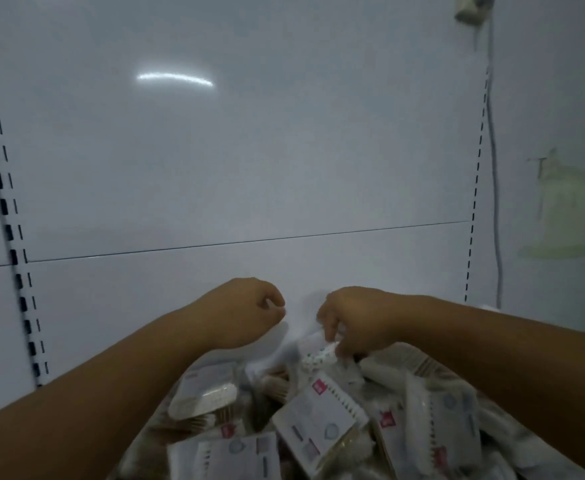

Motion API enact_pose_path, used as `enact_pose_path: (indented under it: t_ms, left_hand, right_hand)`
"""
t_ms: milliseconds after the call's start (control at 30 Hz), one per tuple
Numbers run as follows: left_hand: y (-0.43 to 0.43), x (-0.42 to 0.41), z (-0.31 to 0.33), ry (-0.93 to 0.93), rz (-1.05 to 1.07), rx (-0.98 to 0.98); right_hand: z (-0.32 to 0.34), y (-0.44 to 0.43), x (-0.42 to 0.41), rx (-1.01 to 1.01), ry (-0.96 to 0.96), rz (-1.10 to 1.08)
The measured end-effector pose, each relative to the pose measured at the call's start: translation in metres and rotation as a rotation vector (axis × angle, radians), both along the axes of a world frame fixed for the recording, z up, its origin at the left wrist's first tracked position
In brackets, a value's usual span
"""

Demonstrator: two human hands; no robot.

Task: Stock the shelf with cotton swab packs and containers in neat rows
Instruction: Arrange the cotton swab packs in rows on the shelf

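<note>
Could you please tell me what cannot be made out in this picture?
Head view, pack labels: print blurred, too small to read.
Head view, left hand: curled fingers face away, so any hold is hidden.
Head view, pile of packs: cut off by the bottom edge.
Head view, pack in the right hand: blurred, partly covered by its fingers.
</note>
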State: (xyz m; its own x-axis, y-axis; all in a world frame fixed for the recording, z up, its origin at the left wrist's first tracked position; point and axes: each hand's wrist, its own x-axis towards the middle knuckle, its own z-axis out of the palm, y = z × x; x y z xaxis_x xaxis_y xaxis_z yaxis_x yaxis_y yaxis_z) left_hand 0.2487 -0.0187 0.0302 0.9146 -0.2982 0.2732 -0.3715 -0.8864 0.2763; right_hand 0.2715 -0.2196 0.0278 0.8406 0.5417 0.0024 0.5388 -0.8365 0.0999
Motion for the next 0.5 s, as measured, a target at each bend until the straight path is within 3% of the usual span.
enact_pose_path:
  t_ms: [100, 200, 267, 333, 367, 433, 500]
  left_hand:
    - [0.015, -0.003, -0.006, -0.056, 0.073, -0.184]
    - [0.03, -0.011, 0.002, -0.118, 0.175, -0.551]
    - [0.037, -0.019, 0.009, 0.135, 0.201, -0.759]
    - [0.038, -0.031, 0.012, 0.435, 0.082, -1.016]
    - [0.04, -0.037, 0.011, 0.456, 0.019, -1.129]
    - [0.051, -0.049, 0.006, 0.307, 0.021, -1.18]
    - [0.067, -0.064, 0.003, 0.169, 0.155, -1.103]
  right_hand:
    - [0.005, -0.003, 0.003, 0.044, -0.073, 0.121]
    - [0.016, -0.006, -0.002, 0.36, -0.278, 0.307]
    - [0.023, 0.003, -0.008, 0.528, -0.43, 0.443]
    - [0.025, 0.022, -0.011, 0.571, -0.531, 0.585]
    - [0.024, 0.032, -0.011, 0.589, -0.546, 0.665]
    - [0.023, 0.052, -0.01, 0.666, -0.488, 0.733]
    - [0.018, 0.069, -0.004, 0.715, -0.382, 0.673]
